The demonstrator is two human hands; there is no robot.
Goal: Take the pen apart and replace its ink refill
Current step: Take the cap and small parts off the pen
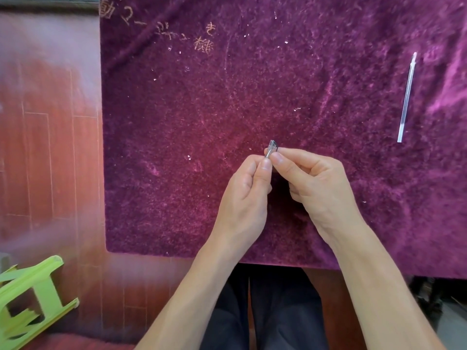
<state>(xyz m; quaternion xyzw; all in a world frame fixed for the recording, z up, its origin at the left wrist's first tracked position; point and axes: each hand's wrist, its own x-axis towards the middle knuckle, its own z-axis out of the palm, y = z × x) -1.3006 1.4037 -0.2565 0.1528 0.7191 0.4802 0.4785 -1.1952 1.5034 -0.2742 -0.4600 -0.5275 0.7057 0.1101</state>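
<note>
While the refill (406,97) lies apart, fingers (265,165) of left hand (242,195) and right hand (321,188) pinch the pen (272,147).

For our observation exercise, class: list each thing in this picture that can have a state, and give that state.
pen: pinched between both hands, only one end showing.
left hand: fingers curled, pinching the pen.
right hand: fingers curled, pinching the pen.
refill: lying loose on the purple cloth, at the right, untouched.
green stool: tipped on its side on the floor.
</note>
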